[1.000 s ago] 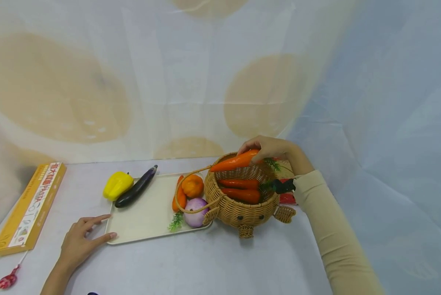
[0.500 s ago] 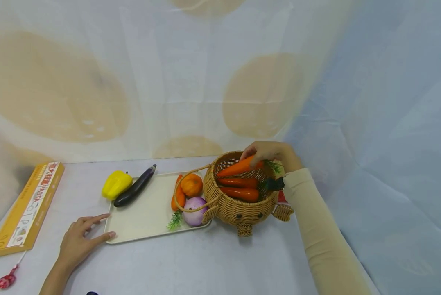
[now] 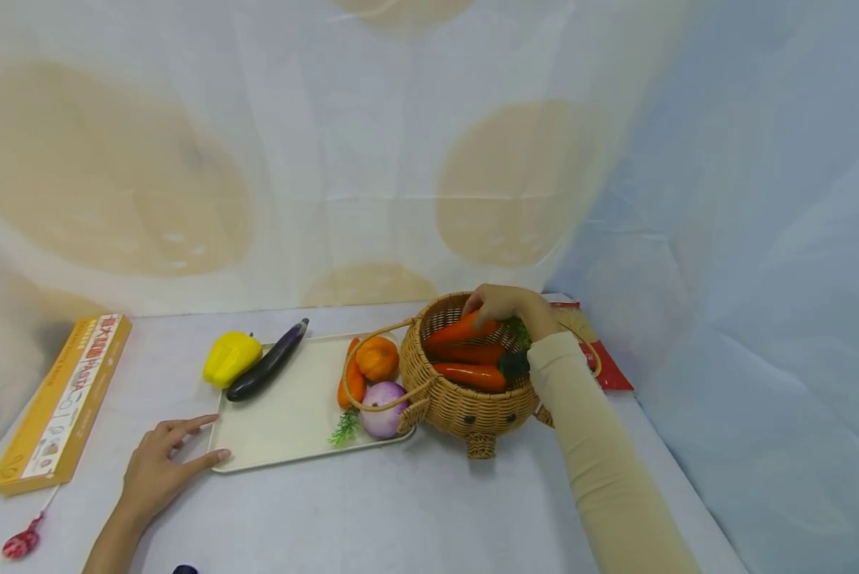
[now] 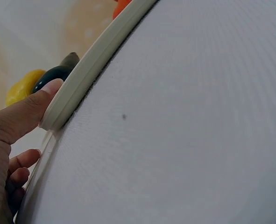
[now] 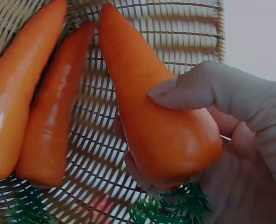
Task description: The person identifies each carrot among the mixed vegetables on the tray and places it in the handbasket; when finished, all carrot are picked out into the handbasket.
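My right hand (image 3: 504,307) grips a carrot (image 5: 152,107) by its thick end, thumb on top, inside the wicker basket (image 3: 454,406). Beside it in the basket lie two more carrots (image 5: 46,121), their green tops toward my wrist. My left hand (image 3: 159,466) rests at the left end of the cream tray (image 3: 285,438); in the left wrist view its thumb touches the tray's rim. On the tray sit an eggplant (image 3: 267,363), a carrot (image 3: 352,383), a small orange pumpkin (image 3: 377,359) and a purple onion (image 3: 384,410). A yellow bell pepper (image 3: 231,359) lies at the tray's far left corner.
A yellow pasta box (image 3: 63,402) lies at the left, with a red lollipop (image 3: 23,542) in front of it. Behind the basket at the right is a red packet (image 3: 608,367). One basket handle (image 3: 360,343) leans over the tray.
My right hand has lowered the carrot into the basket, beside the other two. The left hand has stayed at the tray's edge.
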The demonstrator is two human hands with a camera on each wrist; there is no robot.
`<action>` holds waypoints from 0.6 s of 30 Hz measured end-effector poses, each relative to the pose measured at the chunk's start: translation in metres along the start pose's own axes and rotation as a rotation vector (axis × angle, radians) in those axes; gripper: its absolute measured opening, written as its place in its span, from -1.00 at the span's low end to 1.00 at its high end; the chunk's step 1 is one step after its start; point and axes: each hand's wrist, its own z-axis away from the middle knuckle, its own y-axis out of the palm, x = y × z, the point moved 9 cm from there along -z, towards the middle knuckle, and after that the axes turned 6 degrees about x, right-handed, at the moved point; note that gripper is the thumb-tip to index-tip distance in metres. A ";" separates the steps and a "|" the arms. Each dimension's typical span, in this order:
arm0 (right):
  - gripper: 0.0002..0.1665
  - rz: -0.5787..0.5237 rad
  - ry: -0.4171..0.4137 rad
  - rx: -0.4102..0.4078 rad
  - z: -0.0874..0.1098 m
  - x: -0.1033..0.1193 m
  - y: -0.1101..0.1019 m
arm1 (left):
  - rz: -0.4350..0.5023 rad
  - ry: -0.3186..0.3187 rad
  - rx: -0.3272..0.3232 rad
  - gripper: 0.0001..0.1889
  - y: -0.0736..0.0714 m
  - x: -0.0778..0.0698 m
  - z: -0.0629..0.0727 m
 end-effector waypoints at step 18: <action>-0.47 0.105 0.147 -0.053 -0.012 -0.031 0.018 | 0.003 0.020 -0.016 -0.32 0.001 -0.008 0.005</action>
